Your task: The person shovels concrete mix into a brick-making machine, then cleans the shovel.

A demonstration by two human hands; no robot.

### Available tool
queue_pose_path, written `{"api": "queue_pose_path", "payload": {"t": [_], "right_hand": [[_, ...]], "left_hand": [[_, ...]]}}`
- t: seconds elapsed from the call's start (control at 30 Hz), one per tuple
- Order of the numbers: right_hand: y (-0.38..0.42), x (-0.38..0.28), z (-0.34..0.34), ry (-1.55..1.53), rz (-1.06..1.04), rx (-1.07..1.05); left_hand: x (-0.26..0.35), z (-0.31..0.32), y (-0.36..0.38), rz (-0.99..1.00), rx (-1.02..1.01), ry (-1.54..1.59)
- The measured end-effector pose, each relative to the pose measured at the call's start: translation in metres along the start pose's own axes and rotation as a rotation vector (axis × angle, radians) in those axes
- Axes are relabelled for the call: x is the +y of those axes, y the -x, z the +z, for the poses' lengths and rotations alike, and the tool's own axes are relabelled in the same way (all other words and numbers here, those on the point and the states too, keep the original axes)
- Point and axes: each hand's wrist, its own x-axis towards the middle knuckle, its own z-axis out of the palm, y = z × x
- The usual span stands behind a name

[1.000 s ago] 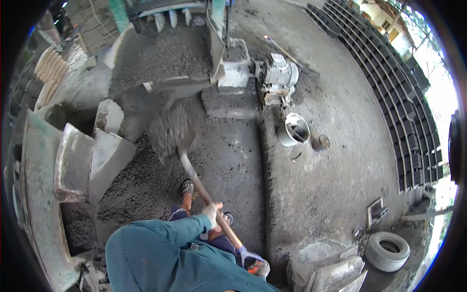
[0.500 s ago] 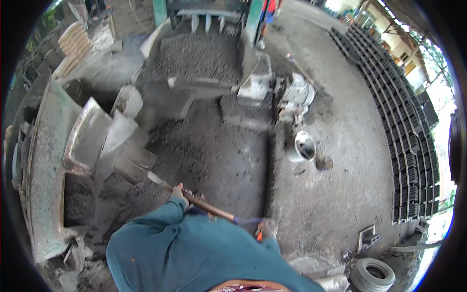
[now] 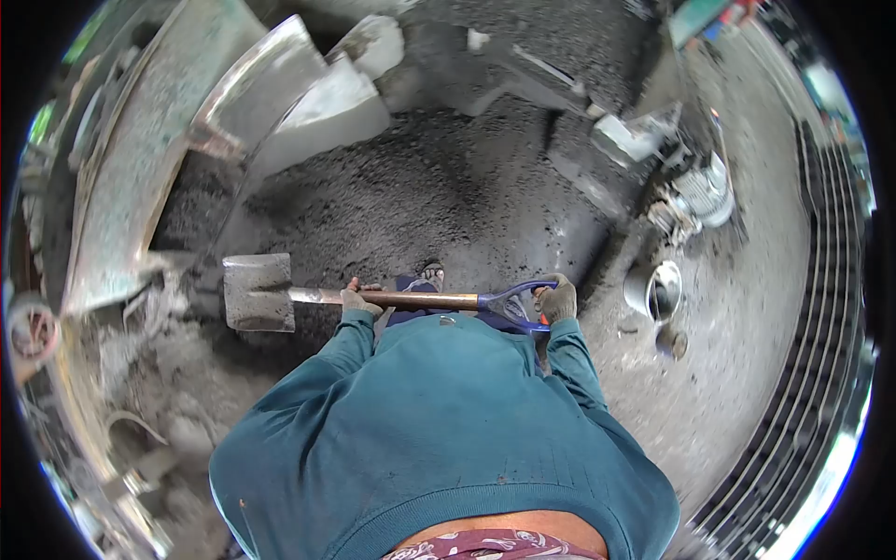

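Observation:
A square-bladed shovel point(image 3: 259, 293) lies level across the front of my body, its flat grey blade pointing left. My left hand point(image 3: 360, 298) is closed around the wooden shaft, a little behind the metal socket. At the other end, my right hand point(image 3: 558, 299), in a greyish glove, grips the blue D-shaped handle. The blade's upper face looks smeared with grey, with no heap on it. Below the shaft, one foot point(image 3: 432, 273) shows on the dark gravelly mix point(image 3: 401, 191).
A greenish metal panel point(image 3: 154, 159) and pale slabs point(image 3: 331, 107) stand at the left. To the right are a grey motor point(image 3: 705, 189), a whitish bucket point(image 3: 651, 289) and a small can point(image 3: 671, 343). Long dark stacks point(image 3: 807, 308) line the far right.
The view has tilted down and turned. The shovel has swung from a slant to nearly level across my body. Both hands have kept their hold on it.

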Motion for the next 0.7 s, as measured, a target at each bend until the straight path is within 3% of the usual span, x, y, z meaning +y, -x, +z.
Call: {"api": "queue_pose_path", "payload": {"t": [0.1,0.17,0.3,0.4,0.5,0.53,0.57,0.6,0.67,0.7], "right_hand": [[-0.016,-0.012,0.003,-0.034,-0.009,-0.159],[-0.019,-0.027,-0.007,-0.118,0.099,-0.296],[-0.038,0.017,-0.013,-0.205,0.093,-0.348],[-0.038,0.045,-0.029,-0.332,0.175,-0.297],[-0.029,0.065,-0.052,-0.403,0.390,-0.107],[-0.027,0.082,-0.063,-0.362,0.438,-0.020],[-0.024,0.116,-0.084,-0.210,0.460,0.071],[-0.023,0.145,-0.102,-0.058,0.479,0.164],[0.008,0.138,-0.168,0.003,0.647,0.291],[0.023,0.218,-0.215,-0.162,0.626,0.381]], "left_hand": [[-0.005,-0.004,0.058,0.159,0.029,0.015],[-0.007,-0.028,0.053,0.150,-0.056,0.181],[-0.025,-0.002,0.117,0.238,-0.173,0.247],[-0.062,0.033,0.109,0.294,-0.186,0.143],[-0.119,0.056,0.026,-0.003,-0.117,0.178],[-0.149,0.100,0.058,-0.010,0.070,0.211],[-0.182,0.092,0.007,-0.030,0.035,0.084],[-0.215,0.068,-0.066,-0.279,-0.143,0.072],[-0.290,0.106,-0.035,-0.452,0.100,-0.258],[-0.348,0.086,-0.070,-0.473,-0.084,-0.224]]}}
